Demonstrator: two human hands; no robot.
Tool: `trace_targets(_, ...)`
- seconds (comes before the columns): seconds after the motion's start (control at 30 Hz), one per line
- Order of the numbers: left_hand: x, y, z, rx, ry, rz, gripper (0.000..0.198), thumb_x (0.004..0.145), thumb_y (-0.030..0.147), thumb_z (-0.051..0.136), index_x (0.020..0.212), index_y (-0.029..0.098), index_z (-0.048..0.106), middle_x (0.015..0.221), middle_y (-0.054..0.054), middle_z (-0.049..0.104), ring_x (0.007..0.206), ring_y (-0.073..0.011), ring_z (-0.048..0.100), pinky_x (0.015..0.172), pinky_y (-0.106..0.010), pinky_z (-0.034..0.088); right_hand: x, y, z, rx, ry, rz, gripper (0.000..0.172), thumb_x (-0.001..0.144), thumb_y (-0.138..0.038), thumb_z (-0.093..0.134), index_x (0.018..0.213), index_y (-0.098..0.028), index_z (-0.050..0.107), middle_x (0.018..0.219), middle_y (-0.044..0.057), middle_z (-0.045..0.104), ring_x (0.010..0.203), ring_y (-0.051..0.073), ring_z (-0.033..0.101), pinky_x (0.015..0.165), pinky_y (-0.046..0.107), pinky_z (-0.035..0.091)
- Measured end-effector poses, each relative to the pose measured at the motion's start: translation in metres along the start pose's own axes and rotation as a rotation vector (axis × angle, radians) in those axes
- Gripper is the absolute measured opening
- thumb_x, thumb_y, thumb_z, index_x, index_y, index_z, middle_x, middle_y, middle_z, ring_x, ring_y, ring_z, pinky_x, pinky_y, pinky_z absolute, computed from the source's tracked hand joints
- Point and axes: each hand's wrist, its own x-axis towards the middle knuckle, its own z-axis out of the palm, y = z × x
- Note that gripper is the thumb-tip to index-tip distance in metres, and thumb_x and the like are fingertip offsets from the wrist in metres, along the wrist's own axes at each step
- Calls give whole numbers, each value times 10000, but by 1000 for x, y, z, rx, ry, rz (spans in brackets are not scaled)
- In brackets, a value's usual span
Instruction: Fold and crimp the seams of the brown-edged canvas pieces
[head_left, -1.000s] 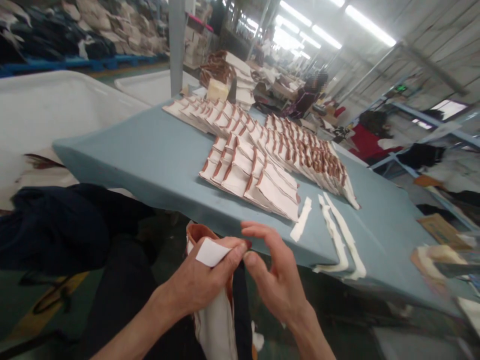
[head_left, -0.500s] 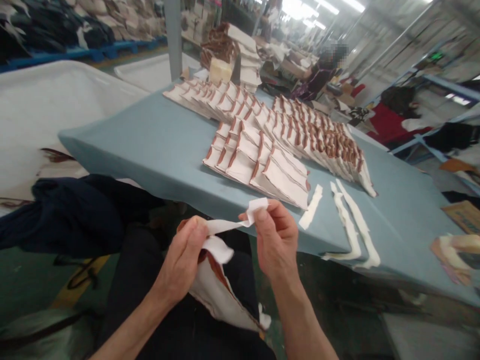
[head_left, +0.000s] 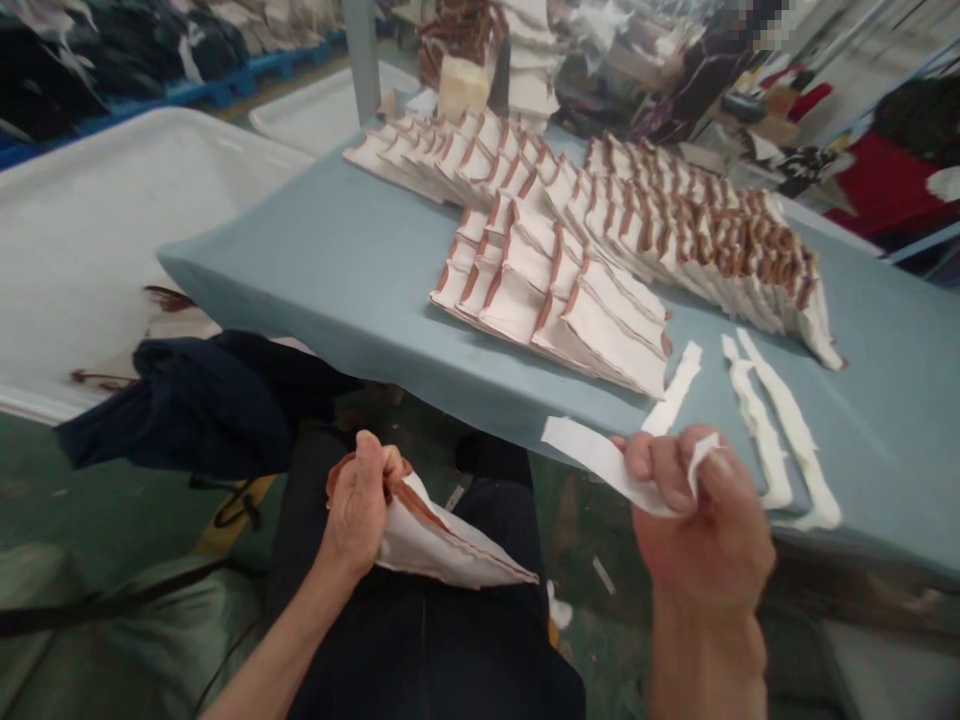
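Over my lap, my left hand [head_left: 361,510] is closed on the end of a white fabric piece [head_left: 450,550] with brown edging, which slopes down to the right. A white paper-like strip [head_left: 600,455] is gripped in the curled fingers of my right hand [head_left: 697,510], held up at the table's front edge. One end of the strip sticks out to the left; a bit of it shows above the fingers. Beyond my right hand, a short cream strip [head_left: 679,385] and two long cream strips [head_left: 780,440] lie on the blue table [head_left: 300,240].
Rows of overlapping white pieces with brown edges [head_left: 517,290] cover the table's middle and back. At left stands a large white bin [head_left: 202,180], with dark blue cloth [head_left: 217,400] draped below it. A post [head_left: 363,60] rises behind the table's far left.
My hands have moved apart. The white strip, earlier stretched between both hands, now hangs only from my right hand, further right. My left hand keeps the fabric piece. The view has shifted too.
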Motion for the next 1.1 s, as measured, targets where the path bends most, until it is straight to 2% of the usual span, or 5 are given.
trace_targets(0.1,-1,5,3,-24,-44,9,816,955,901,74,560,254,377,606,-28,514,602,-195,462,568,-322,397,-15,-3,10,-112,-140,206,321,858,-497,859,787,-247,671,527,-61,508,442,106,411,442,229,341)
trace_targets(0.23,-10,7,-6,-11,-156,44,719,1035,737,295,592,224,532,666,-31,591,659,-199,518,625,-306,431,-44,37,39,-153,-420,649,530,800,-699,831,807,-198,656,581,-37,566,461,84,412,447,212,309)
trace_targets(0.37,-20,6,-25,3,-297,58,419,962,546,558,771,205,709,737,-18,683,655,-188,582,605,-265,465,-63,70,55,-102,-467,750,618,764,-764,817,825,-180,625,581,-65,529,485,56,369,478,189,283)
trace_targets(0.57,-19,28,-37,102,-329,121,323,939,421,604,848,202,823,946,-76,805,839,-233,720,699,-250,548,-60,49,57,-135,-536,738,565,841,-719,780,863,-170,646,632,-51,540,520,64,395,488,193,296)
trace_targets(1.1,5,71,-27,-85,-349,266,390,1016,392,559,803,159,788,811,-21,759,668,-145,628,564,-196,466,-27,15,70,-532,-536,300,250,993,-450,658,938,-208,628,612,-53,562,520,100,453,493,224,315)
